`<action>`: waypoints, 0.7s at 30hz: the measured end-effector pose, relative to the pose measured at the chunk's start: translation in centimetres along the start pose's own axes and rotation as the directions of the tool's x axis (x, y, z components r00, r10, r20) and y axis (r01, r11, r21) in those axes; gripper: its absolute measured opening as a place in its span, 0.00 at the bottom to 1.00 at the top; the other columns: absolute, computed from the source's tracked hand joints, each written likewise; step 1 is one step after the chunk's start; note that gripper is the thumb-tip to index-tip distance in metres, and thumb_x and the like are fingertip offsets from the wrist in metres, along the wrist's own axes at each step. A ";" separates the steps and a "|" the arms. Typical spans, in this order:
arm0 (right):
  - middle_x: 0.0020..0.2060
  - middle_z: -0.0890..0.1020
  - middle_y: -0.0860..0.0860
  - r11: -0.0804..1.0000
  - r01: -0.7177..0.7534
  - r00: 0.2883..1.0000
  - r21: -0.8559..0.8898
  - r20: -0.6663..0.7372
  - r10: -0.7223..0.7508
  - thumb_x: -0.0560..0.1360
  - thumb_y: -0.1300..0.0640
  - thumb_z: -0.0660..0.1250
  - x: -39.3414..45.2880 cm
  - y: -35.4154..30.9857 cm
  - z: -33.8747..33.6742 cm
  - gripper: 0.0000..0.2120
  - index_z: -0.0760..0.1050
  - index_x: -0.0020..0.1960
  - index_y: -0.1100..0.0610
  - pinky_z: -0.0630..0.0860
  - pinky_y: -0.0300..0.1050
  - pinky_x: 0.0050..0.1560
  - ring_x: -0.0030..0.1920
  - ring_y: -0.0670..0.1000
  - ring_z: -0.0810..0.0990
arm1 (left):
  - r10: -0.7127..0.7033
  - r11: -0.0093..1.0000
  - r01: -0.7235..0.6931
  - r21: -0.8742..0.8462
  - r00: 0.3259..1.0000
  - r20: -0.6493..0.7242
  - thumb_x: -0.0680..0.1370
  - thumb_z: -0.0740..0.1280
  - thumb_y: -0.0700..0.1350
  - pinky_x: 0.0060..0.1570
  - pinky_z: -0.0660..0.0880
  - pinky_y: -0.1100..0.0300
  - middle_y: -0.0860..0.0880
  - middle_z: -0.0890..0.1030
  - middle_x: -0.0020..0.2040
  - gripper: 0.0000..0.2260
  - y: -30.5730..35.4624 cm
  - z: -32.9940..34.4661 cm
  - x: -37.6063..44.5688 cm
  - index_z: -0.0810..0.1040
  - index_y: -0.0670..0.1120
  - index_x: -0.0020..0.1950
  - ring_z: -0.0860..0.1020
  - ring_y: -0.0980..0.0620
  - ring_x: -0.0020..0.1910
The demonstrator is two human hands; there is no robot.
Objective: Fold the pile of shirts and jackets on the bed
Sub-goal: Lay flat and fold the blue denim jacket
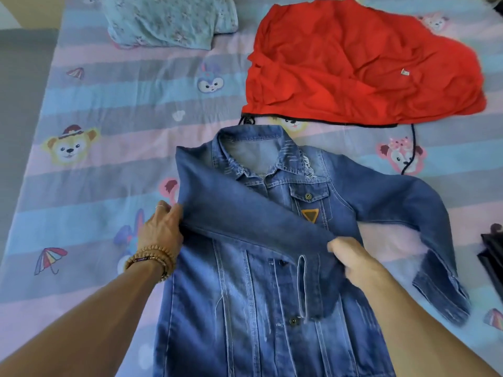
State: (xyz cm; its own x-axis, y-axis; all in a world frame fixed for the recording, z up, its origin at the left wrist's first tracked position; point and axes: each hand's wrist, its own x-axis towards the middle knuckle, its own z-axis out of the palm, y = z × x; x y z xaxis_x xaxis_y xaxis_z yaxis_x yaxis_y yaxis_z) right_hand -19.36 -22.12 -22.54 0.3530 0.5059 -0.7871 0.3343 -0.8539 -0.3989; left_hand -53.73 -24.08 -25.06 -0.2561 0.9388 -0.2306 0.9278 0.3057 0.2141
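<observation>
A blue denim jacket [245, 308] lies front up on the bed, collar away from me. Its left sleeve [239, 213] is folded diagonally across the chest. My left hand [163, 229], with a ring and bead bracelets, rests at the fold on the jacket's left edge, fingers tucked under the cloth. My right hand [351, 257] grips the cuff end of that sleeve over the button placket. The other sleeve [424, 221] stretches out to the right, bent at the elbow. A crumpled red garment [353, 66] with a black drawstring lies beyond the jacket.
The bed sheet [109, 110] is striped pink and blue with cartoon animals. A pale green floral pillow [168, 20] sits at the top left. A dark object [492, 259] shows at the right edge. Grey floor runs along the bed's left side.
</observation>
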 end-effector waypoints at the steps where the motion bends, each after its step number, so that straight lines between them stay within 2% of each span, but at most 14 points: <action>1: 0.38 0.78 0.58 0.967 0.076 0.994 -0.243 -0.054 -0.092 0.70 0.65 0.62 0.1 -0.2 -0.3 0.05 0.73 0.37 0.59 0.68 0.44 0.36 0.40 0.59 0.75 | -0.023 1.000 0.023 -0.002 1.000 0.000 0.72 0.59 0.29 0.38 0.66 0.47 0.39 0.72 0.55 0.16 -0.7 -0.3 -0.1 0.74 0.41 0.56 0.77 0.35 0.46; 3: 0.43 0.79 0.56 0.810 0.185 0.960 -0.557 -0.074 -0.270 0.69 0.63 0.63 -0.2 -0.9 0.1 0.04 0.74 0.43 0.56 0.72 0.47 0.41 0.47 0.62 0.77 | -0.054 0.998 0.052 0.047 0.997 0.063 0.74 0.58 0.31 0.40 0.67 0.50 0.42 0.73 0.57 0.17 -1.4 -0.2 -0.2 0.72 0.44 0.59 0.76 0.38 0.52; 5: 0.55 0.76 0.55 0.687 0.247 0.905 -0.683 -0.092 -0.416 0.71 0.57 0.66 -0.6 -2.8 2.2 0.15 0.73 0.57 0.54 0.72 0.50 0.50 0.58 0.60 0.74 | -0.085 0.996 0.082 0.026 0.991 0.106 0.74 0.59 0.34 0.45 0.69 0.50 0.43 0.70 0.63 0.22 -1.8 0.1 0.2 0.68 0.47 0.67 0.73 0.41 0.59; 6: 0.58 0.74 0.54 0.625 0.299 0.858 -0.721 -0.084 -0.508 0.72 0.55 0.66 -0.9 -4.0 3.6 0.18 0.71 0.62 0.54 0.72 0.51 0.54 0.61 0.59 0.72 | -0.071 0.997 0.071 0.002 0.992 0.100 0.74 0.62 0.37 0.49 0.70 0.50 0.43 0.67 0.68 0.27 -1.9 0.5 0.5 0.63 0.49 0.73 0.70 0.41 0.63; 7: 0.60 0.73 0.54 0.563 0.384 0.799 -0.732 -0.042 -0.599 0.74 0.53 0.66 -0.9 -5.2 5.2 0.19 0.70 0.65 0.54 0.71 0.52 0.57 0.63 0.58 0.70 | -0.011 1.000 0.012 -0.006 0.997 0.082 0.73 0.65 0.40 0.55 0.70 0.49 0.43 0.62 0.73 0.35 -1.9 0.9 0.7 0.56 0.51 0.77 0.66 0.41 0.68; 9: 0.61 0.73 0.52 0.441 0.563 0.695 -0.699 0.112 -0.711 0.77 0.51 0.64 -1.4 -8.1 9.1 0.20 0.70 0.67 0.54 0.70 0.52 0.60 0.64 0.55 0.69 | 0.128 0.991 -0.131 0.026 0.988 0.091 0.71 0.68 0.45 0.69 0.62 0.47 0.44 0.53 0.78 0.43 -2.0 1.9 1.1 0.45 0.52 0.79 0.58 0.41 0.74; 12: 0.65 0.73 0.52 0.391 0.702 0.625 -0.595 0.252 -0.739 0.79 0.49 0.62 -1.4 -11.8 14.9 0.21 0.68 0.70 0.56 0.68 0.51 0.64 0.67 0.54 0.68 | 0.112 0.994 -0.112 -0.005 0.984 0.140 0.73 0.64 0.42 0.75 0.46 0.50 0.48 0.43 0.79 0.44 -2.4 3.5 1.3 0.35 0.47 0.78 0.46 0.46 0.78; 15: 0.65 0.73 0.54 0.375 0.765 0.576 -0.523 0.295 -0.762 0.80 0.49 0.61 -1.2 -15.7 19.7 0.20 0.69 0.69 0.57 0.68 0.53 0.65 0.67 0.55 0.69 | 0.080 0.993 -0.065 -0.099 0.984 0.161 0.72 0.62 0.37 0.73 0.37 0.53 0.51 0.37 0.78 0.46 -2.9 4.6 1.4 0.25 0.44 0.71 0.39 0.49 0.78; 17: 0.61 0.75 0.55 0.379 0.784 0.562 -0.492 0.303 -0.769 0.79 0.47 0.61 -1.0 -18.4 22.4 0.18 0.73 0.63 0.57 0.71 0.54 0.62 0.63 0.57 0.72 | 0.096 0.985 -0.070 -0.157 0.981 0.170 0.71 0.62 0.38 0.71 0.32 0.55 0.53 0.33 0.76 0.47 -3.4 5.2 1.6 0.23 0.44 0.68 0.35 0.52 0.76; 19: 0.49 0.78 0.56 0.437 0.757 0.617 -0.486 0.310 -0.724 0.76 0.44 0.62 -0.3 -21.1 25.1 0.15 0.75 0.47 0.56 0.74 0.52 0.53 0.53 0.58 0.75 | 0.117 0.976 -0.081 -0.201 0.978 0.175 0.72 0.63 0.39 0.69 0.30 0.56 0.56 0.29 0.72 0.47 -3.9 5.7 1.8 0.21 0.46 0.67 0.32 0.54 0.75; 20: 0.44 0.77 0.55 0.468 0.725 0.663 -0.505 0.330 -0.672 0.75 0.44 0.63 0.1 -22.2 26.2 0.14 0.72 0.40 0.55 0.74 0.49 0.49 0.48 0.58 0.76 | 0.127 0.974 -0.088 -0.211 0.976 0.178 0.72 0.63 0.40 0.69 0.29 0.57 0.56 0.28 0.72 0.48 -4.1 5.8 1.8 0.20 0.47 0.66 0.31 0.55 0.74; 21: 0.42 0.76 0.55 0.470 0.700 0.695 -0.538 0.357 -0.624 0.74 0.47 0.64 0.4 -23.2 27.1 0.13 0.68 0.38 0.55 0.73 0.47 0.45 0.45 0.58 0.75 | 0.136 0.972 -0.094 -0.216 0.973 0.186 0.72 0.63 0.40 0.69 0.29 0.57 0.57 0.27 0.71 0.48 -4.2 6.0 1.8 0.20 0.49 0.65 0.29 0.56 0.72</action>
State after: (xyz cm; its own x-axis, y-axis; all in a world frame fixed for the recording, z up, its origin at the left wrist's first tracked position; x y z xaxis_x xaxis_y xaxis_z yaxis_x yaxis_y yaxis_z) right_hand -50.67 -5.45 -26.35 -0.2758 0.8408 -0.4657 0.8743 0.0181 -0.4851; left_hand -56.45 -24.57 -32.03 -0.0726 0.9256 -0.3715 0.8670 0.2427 0.4352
